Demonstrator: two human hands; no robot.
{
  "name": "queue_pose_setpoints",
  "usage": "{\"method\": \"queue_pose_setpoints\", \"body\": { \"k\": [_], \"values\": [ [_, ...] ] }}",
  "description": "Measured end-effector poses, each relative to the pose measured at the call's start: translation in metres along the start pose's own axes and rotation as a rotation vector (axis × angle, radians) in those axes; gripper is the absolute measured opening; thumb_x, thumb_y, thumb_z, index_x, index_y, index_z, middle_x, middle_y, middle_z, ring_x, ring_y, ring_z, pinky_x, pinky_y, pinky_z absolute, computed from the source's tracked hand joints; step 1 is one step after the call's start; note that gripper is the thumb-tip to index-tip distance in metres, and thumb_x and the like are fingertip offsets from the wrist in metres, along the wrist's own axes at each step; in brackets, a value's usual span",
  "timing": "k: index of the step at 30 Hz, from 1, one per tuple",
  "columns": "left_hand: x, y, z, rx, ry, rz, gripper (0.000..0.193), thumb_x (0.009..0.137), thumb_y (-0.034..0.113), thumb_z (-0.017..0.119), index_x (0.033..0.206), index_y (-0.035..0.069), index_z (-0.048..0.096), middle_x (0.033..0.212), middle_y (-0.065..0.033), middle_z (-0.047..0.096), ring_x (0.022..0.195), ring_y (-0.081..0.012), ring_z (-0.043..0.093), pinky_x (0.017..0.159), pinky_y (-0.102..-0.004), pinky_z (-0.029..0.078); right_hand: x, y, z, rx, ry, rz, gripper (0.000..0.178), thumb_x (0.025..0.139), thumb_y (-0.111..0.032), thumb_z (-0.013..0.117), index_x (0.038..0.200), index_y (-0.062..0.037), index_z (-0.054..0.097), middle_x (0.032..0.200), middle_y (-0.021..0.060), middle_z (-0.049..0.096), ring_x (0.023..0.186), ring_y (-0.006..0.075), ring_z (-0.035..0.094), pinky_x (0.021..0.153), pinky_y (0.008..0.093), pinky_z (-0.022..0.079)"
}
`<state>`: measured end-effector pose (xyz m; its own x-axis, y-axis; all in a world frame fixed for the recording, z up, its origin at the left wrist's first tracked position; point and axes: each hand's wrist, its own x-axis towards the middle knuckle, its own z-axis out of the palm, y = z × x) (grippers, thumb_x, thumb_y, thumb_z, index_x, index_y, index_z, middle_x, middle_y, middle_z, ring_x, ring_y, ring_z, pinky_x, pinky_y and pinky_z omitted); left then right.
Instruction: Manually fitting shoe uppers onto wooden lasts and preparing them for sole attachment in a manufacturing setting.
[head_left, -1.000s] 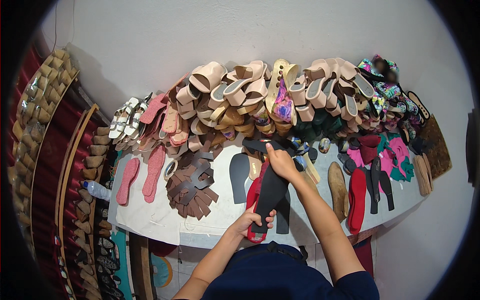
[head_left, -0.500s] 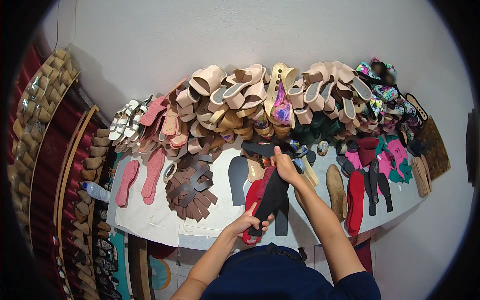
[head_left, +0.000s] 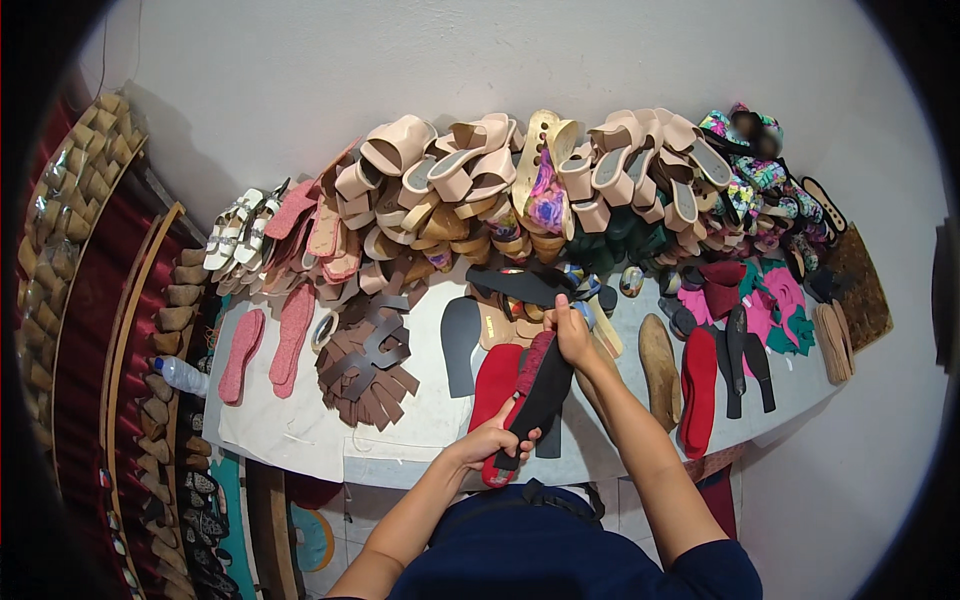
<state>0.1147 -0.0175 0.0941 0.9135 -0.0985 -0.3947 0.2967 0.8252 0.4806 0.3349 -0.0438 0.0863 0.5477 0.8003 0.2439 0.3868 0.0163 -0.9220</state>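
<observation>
Between my hands is a red insole [head_left: 496, 473] with a strip of black material [head_left: 543, 408] along it. A dark red fuzzy edge [head_left: 535, 362] shows near the upper part. My left hand [head_left: 493, 441] grips the lower end, its fingers wrapped round the black material. At the upper end my right hand [head_left: 570, 335] is closed on the black material, thumb pointing up. Just left of the held piece, another red insole [head_left: 489, 383] lies on the table. A black sole-shaped piece [head_left: 520, 287] lies beyond my right hand, and a dark grey insole [head_left: 461, 345] is to the left.
Heeled sandals [head_left: 470, 165] are piled along the back of the white table [head_left: 270, 420]. Pink insoles [head_left: 292, 340] and brown straps [head_left: 367, 375] lie left. On the right are a wooden last [head_left: 660, 372], red insoles [head_left: 698, 392] and black strips [head_left: 737, 350]. A bottle [head_left: 182, 375] stands by the left shelves.
My hands still hold the red insole and black material, with little change of grip. The table and everything on it have shifted slightly left and up in the view.
</observation>
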Motion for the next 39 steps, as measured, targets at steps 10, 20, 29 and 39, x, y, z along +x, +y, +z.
{"method": "queue_pose_setpoints", "body": {
  "k": [10,20,29,39],
  "values": [
    [0.026,-0.038,0.021,-0.755,-0.354,-0.249,0.041,0.044,-0.002,0.048,0.083,0.002,0.038,0.073,-0.0038,0.036,0.065,-0.0121,0.039,0.062,-0.0249,0.034,-0.029,0.013,-0.052,-0.210,0.097,0.171,0.055,0.089,-0.041,0.030,0.058,-0.0024,0.054,0.051,0.0136,0.050,0.053,0.0302,0.052,0.055,0.0383,0.039],
    [0.078,-0.050,0.046,-0.655,-0.344,-0.251,0.049,0.043,-0.004,0.047,0.092,0.002,0.040,0.077,-0.0044,0.037,0.068,-0.0128,0.039,0.064,-0.0257,0.033,-0.051,0.018,-0.116,-0.421,-0.056,0.231,0.042,0.087,-0.035,0.038,0.071,-0.0009,0.056,0.061,0.0179,0.054,0.058,0.0304,0.053,0.058,0.0356,0.040],
    [0.127,-0.056,0.062,-0.651,-0.282,-0.043,0.063,0.042,-0.006,0.042,0.105,0.002,0.040,0.084,-0.0075,0.039,0.069,-0.0142,0.040,0.065,-0.0285,0.036,-0.044,0.061,-0.195,-0.312,0.115,0.240,0.029,0.083,-0.026,0.045,0.076,-0.0005,0.057,0.070,0.0178,0.056,0.068,0.0304,0.055,0.063,0.0377,0.042],
    [0.155,-0.043,0.065,-0.731,-0.168,0.296,0.055,0.051,-0.002,0.041,0.105,0.003,0.038,0.081,-0.0064,0.038,0.069,-0.0144,0.040,0.064,-0.0291,0.036,-0.061,0.141,-0.261,-0.971,0.025,0.286,0.056,0.063,-0.029,0.065,0.111,-0.0061,0.048,0.099,0.0150,0.053,0.092,0.0308,0.051,0.084,0.0414,0.036]
  ]
}}
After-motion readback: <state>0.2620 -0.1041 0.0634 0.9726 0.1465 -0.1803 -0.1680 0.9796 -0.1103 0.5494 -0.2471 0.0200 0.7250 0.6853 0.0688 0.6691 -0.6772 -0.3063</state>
